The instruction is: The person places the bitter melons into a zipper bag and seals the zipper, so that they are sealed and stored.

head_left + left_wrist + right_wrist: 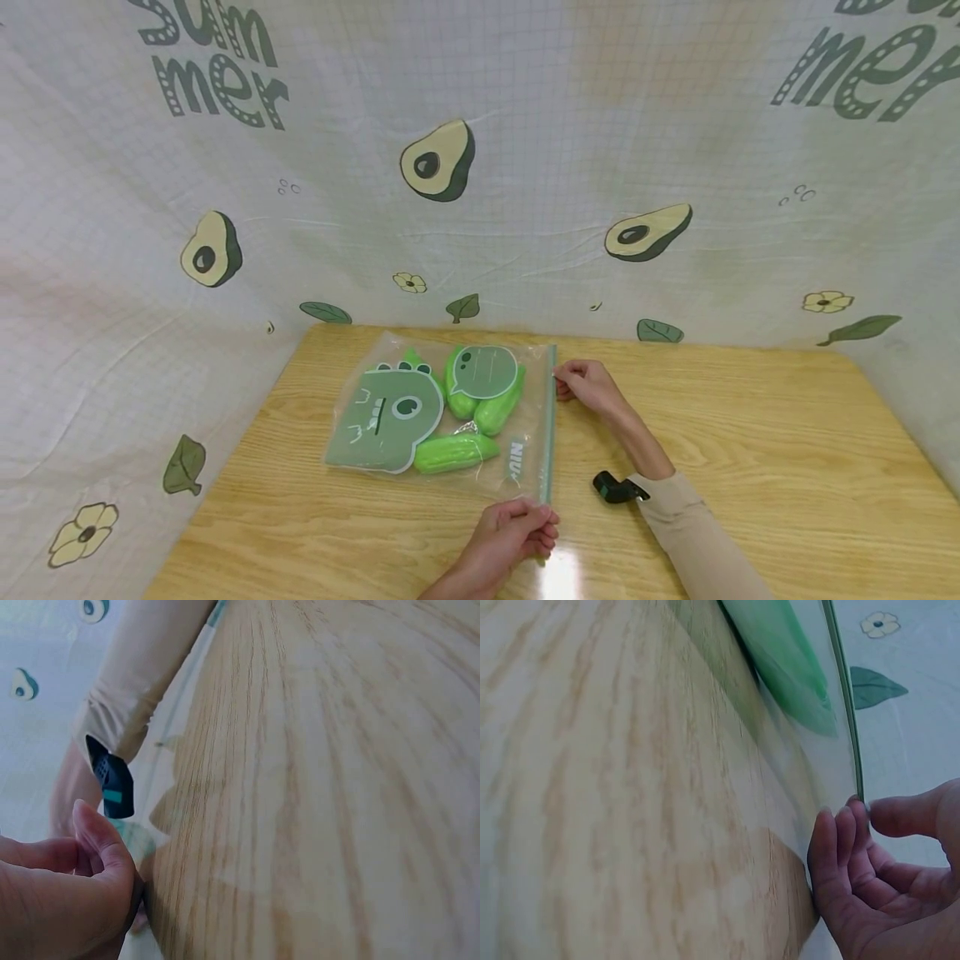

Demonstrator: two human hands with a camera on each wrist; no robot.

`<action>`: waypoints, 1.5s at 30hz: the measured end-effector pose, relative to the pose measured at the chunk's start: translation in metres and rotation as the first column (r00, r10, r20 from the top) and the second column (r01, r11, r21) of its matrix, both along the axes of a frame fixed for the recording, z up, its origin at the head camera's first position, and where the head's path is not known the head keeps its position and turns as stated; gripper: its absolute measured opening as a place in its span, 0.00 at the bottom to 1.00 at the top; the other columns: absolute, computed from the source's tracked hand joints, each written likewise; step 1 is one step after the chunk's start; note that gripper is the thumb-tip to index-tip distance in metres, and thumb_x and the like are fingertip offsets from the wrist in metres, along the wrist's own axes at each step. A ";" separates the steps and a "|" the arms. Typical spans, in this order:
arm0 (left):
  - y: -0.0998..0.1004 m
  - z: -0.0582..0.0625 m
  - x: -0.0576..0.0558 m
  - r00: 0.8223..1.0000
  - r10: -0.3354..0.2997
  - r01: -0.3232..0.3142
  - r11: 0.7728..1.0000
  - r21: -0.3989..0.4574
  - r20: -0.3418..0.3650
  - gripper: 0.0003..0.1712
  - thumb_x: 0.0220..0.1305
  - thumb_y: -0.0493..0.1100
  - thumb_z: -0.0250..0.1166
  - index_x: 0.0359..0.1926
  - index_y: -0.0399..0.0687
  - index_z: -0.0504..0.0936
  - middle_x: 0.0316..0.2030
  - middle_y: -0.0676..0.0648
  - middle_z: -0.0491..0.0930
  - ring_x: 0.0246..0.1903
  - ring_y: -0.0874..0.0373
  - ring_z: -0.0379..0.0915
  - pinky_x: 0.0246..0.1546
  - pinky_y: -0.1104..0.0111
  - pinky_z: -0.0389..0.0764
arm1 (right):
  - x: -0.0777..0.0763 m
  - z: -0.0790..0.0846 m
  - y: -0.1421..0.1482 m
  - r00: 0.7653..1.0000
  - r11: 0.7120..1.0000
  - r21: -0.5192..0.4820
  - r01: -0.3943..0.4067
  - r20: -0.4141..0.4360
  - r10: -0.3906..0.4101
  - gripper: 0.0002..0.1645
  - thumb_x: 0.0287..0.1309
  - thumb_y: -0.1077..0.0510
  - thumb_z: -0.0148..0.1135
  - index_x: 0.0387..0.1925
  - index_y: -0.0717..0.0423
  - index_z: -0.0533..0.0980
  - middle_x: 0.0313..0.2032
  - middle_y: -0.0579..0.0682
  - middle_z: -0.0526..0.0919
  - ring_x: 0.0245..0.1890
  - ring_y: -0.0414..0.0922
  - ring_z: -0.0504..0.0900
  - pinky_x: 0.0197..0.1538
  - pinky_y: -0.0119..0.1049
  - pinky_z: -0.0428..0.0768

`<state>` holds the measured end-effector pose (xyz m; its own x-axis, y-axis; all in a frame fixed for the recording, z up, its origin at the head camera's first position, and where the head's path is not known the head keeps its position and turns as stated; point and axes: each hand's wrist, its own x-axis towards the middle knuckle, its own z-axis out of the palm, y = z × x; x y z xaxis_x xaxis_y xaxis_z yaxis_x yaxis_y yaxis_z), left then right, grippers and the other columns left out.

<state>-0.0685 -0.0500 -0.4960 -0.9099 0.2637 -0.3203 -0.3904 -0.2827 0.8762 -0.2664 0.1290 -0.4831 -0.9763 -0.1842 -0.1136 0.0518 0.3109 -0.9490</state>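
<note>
A clear zip bag (531, 400) with a green dinosaur print lies on the table, its green zip edge on the right. Several long, bright green vegetable-like pieces (455, 452) are inside; their exact kind is unclear. My left hand (513, 537) pinches the near corner of the zip edge between thumb and fingers. Farther up the same edge, my right hand (592, 386) pinches the zip. In the right wrist view, the thumb and fingertips of that hand (889, 877) meet at the strip. The left wrist view shows the left hand (67, 892) with the bag mostly hidden.
The wooden table (757, 433) extends to the right of the bag. A printed cloth (525, 250) with avocados and leaves hangs behind the table and along its left side. A black wrist device (617, 487) sits at the right sleeve.
</note>
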 end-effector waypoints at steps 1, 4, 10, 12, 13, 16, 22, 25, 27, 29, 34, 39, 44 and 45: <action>0.000 0.000 0.000 1.000 0.000 0.000 1.000 0.002 -0.003 0.12 0.73 0.34 0.60 0.41 0.24 0.82 0.28 0.50 0.81 0.28 0.63 0.77 0.33 0.76 0.80 | -0.001 0.000 0.000 1.000 1.000 0.004 0.001 0.000 -0.001 0.17 0.75 0.57 0.57 0.39 0.70 0.81 0.34 0.56 0.83 0.33 0.46 0.82 0.41 0.38 0.84; 0.000 0.000 0.000 1.000 0.002 -0.002 1.000 0.007 -0.006 0.12 0.73 0.35 0.61 0.41 0.24 0.82 0.28 0.50 0.81 0.28 0.63 0.78 0.32 0.76 0.80 | -0.003 -0.001 0.000 1.000 1.000 0.013 0.004 0.000 -0.004 0.17 0.75 0.57 0.57 0.38 0.69 0.80 0.34 0.56 0.82 0.33 0.45 0.82 0.40 0.36 0.84; 0.000 0.000 0.001 1.000 0.004 -0.004 1.000 0.023 0.002 0.11 0.72 0.35 0.61 0.40 0.26 0.83 0.27 0.51 0.82 0.27 0.64 0.78 0.32 0.76 0.80 | -0.006 0.000 0.000 1.000 1.000 0.019 0.009 -0.003 -0.009 0.17 0.76 0.57 0.56 0.41 0.70 0.81 0.34 0.56 0.83 0.34 0.46 0.83 0.41 0.38 0.85; 0.001 0.000 0.001 1.000 0.005 -0.005 1.000 0.026 0.006 0.10 0.72 0.35 0.61 0.39 0.27 0.83 0.27 0.51 0.82 0.27 0.64 0.78 0.32 0.76 0.80 | -0.008 0.000 0.000 1.000 1.000 0.020 0.008 -0.005 -0.008 0.17 0.76 0.57 0.56 0.42 0.70 0.81 0.34 0.56 0.83 0.34 0.47 0.84 0.41 0.38 0.85; 0.001 0.000 0.001 1.000 0.005 -0.005 1.000 0.026 0.008 0.10 0.72 0.35 0.61 0.39 0.28 0.83 0.27 0.51 0.82 0.27 0.64 0.78 0.32 0.76 0.80 | -0.009 -0.001 0.000 1.000 1.000 0.022 0.006 -0.007 -0.006 0.17 0.76 0.57 0.56 0.42 0.70 0.81 0.35 0.56 0.83 0.34 0.47 0.84 0.41 0.39 0.85; 0.001 0.000 0.000 1.000 0.002 -0.003 1.000 0.026 0.011 0.11 0.72 0.34 0.60 0.39 0.27 0.83 0.27 0.51 0.82 0.27 0.64 0.78 0.32 0.77 0.80 | -0.011 -0.001 0.000 1.000 1.000 0.022 0.008 -0.012 -0.008 0.17 0.76 0.57 0.55 0.42 0.70 0.81 0.35 0.57 0.83 0.35 0.47 0.84 0.42 0.38 0.85; 0.001 -0.003 0.001 1.000 -0.003 0.003 1.000 0.018 0.000 0.14 0.73 0.34 0.59 0.42 0.20 0.80 0.27 0.51 0.81 0.27 0.64 0.77 0.32 0.77 0.80 | -0.014 -0.001 0.000 1.000 1.000 0.007 0.013 -0.009 -0.013 0.17 0.76 0.58 0.55 0.42 0.70 0.81 0.34 0.56 0.83 0.34 0.46 0.84 0.41 0.37 0.85; 0.001 -0.003 0.001 1.000 0.000 0.000 1.000 0.013 0.001 0.14 0.73 0.34 0.59 0.42 0.20 0.80 0.27 0.51 0.81 0.27 0.64 0.77 0.31 0.77 0.80 | -0.017 -0.001 0.000 1.000 1.000 0.003 0.014 -0.007 -0.014 0.17 0.76 0.58 0.54 0.42 0.71 0.81 0.34 0.55 0.83 0.34 0.46 0.84 0.41 0.37 0.85; 0.001 -0.003 0.001 1.000 0.000 0.000 1.000 0.015 0.002 0.13 0.73 0.34 0.59 0.42 0.20 0.81 0.27 0.51 0.81 0.27 0.64 0.77 0.31 0.77 0.80 | -0.018 0.000 0.000 1.000 1.000 0.006 0.014 -0.009 -0.014 0.17 0.76 0.58 0.54 0.43 0.70 0.81 0.34 0.55 0.83 0.34 0.46 0.84 0.42 0.37 0.85; 0.001 -0.002 0.001 1.000 0.001 -0.001 1.000 0.016 0.006 0.12 0.73 0.34 0.60 0.41 0.22 0.81 0.27 0.51 0.81 0.27 0.64 0.77 0.31 0.77 0.80 | -0.019 0.000 0.001 1.000 1.000 0.008 0.015 -0.010 -0.015 0.17 0.76 0.57 0.54 0.43 0.70 0.81 0.34 0.55 0.83 0.34 0.45 0.84 0.41 0.37 0.85; 0.001 0.000 0.001 1.000 0.001 -0.002 1.000 0.011 0.018 0.11 0.73 0.35 0.61 0.39 0.27 0.83 0.28 0.50 0.82 0.28 0.64 0.78 0.32 0.77 0.80 | -0.021 0.001 0.001 1.000 1.000 0.005 0.019 -0.008 -0.018 0.17 0.77 0.58 0.54 0.42 0.71 0.80 0.34 0.56 0.83 0.33 0.45 0.84 0.41 0.37 0.85; 0.000 0.000 0.002 1.000 0.001 -0.001 1.000 0.011 0.016 0.11 0.72 0.35 0.61 0.39 0.27 0.83 0.28 0.50 0.82 0.28 0.64 0.78 0.32 0.76 0.80 | -0.023 0.002 0.000 1.000 1.000 0.005 0.021 -0.003 -0.021 0.17 0.77 0.57 0.54 0.43 0.71 0.80 0.34 0.55 0.83 0.32 0.44 0.84 0.40 0.36 0.85; 0.000 -0.002 0.002 1.000 -0.004 0.004 1.000 0.027 -0.001 0.12 0.73 0.34 0.60 0.40 0.24 0.82 0.28 0.51 0.82 0.28 0.64 0.77 0.31 0.77 0.80 | -0.025 0.003 0.000 1.000 1.000 0.000 0.023 -0.011 -0.023 0.17 0.77 0.58 0.54 0.44 0.71 0.80 0.35 0.54 0.83 0.33 0.43 0.83 0.42 0.37 0.84; 0.000 -0.002 0.002 1.000 -0.005 0.006 1.000 0.028 -0.004 0.13 0.73 0.34 0.60 0.41 0.22 0.81 0.28 0.51 0.82 0.28 0.64 0.77 0.31 0.77 0.80 | -0.026 0.003 0.000 1.000 1.000 -0.004 0.024 -0.011 -0.024 0.17 0.77 0.58 0.54 0.44 0.71 0.79 0.35 0.54 0.83 0.33 0.43 0.83 0.42 0.37 0.84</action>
